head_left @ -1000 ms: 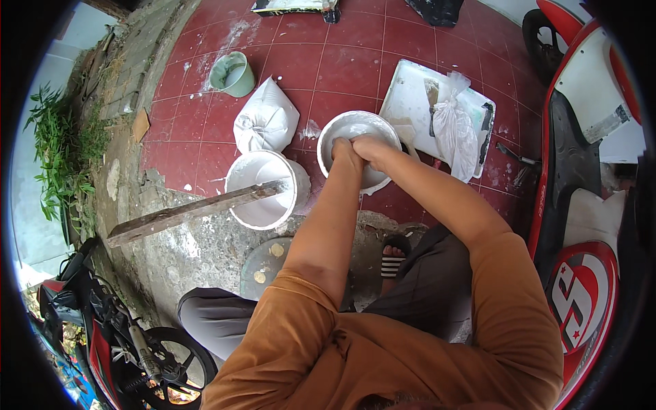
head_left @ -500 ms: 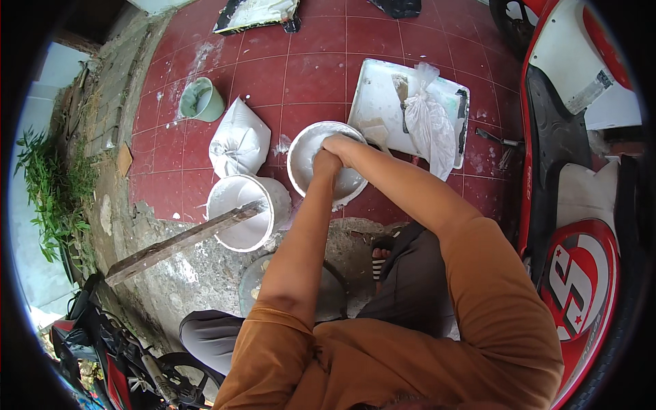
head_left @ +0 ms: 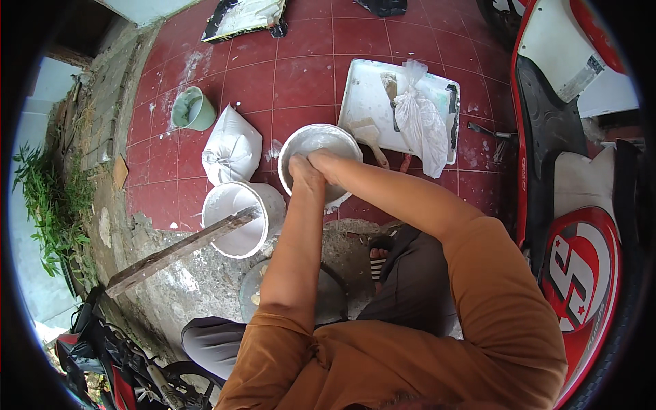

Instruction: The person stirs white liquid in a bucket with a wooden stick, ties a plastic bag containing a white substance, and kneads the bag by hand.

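Both my hands are together inside the mouth of a round white bucket that has pale, wet-looking residue on its inner wall. My left hand and my right hand touch side by side, backs up and fingers curled downward. What they grip is hidden under them. Just left and nearer stands a second white bucket, with a rough wooden plank leaning into it. A tied white sack sits behind that bucket. On the right, a wide paintbrush rests against a paint-smeared white tray.
A knotted plastic bag lies across the tray. A pale green pail stands at far left, and a white-smeared black tray lies at the back. Red scooters flank me, one close at right, the other at lower left.
My hands have shifted from overlapping to side by side, a little lower and nearer in the bucket. The whole view has moved slightly, and more of the paintbrush shows.
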Tool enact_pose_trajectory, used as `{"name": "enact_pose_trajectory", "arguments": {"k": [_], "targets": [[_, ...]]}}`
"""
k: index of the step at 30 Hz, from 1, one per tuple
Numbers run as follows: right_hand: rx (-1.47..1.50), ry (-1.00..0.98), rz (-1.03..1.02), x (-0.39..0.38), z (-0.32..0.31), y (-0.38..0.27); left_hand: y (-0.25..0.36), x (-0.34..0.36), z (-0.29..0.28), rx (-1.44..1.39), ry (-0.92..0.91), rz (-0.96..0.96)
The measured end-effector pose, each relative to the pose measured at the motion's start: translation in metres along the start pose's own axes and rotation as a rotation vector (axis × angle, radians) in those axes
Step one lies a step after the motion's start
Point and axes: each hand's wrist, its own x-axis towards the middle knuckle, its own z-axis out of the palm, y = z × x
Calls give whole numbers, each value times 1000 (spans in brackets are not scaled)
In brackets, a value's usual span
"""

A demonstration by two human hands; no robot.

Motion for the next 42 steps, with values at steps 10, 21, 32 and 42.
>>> {"name": "enact_pose_trajectory", "arguments": {"k": [10, 21, 32, 42], "targets": [[-193, -207, 7, 20, -1, 3, 20, -42, 27, 83, 162, -63], [-1169, -79, -729, 2, -16, 3, 20, -61, 4, 285, 72, 7], [-1305, 23, -791, -11, -45, -23, 90, -155, 6, 596, -364, -71], [-1647, 86, -795, -37, -28, -25, 202, -227, -66, 1494, -447, 717]]}}
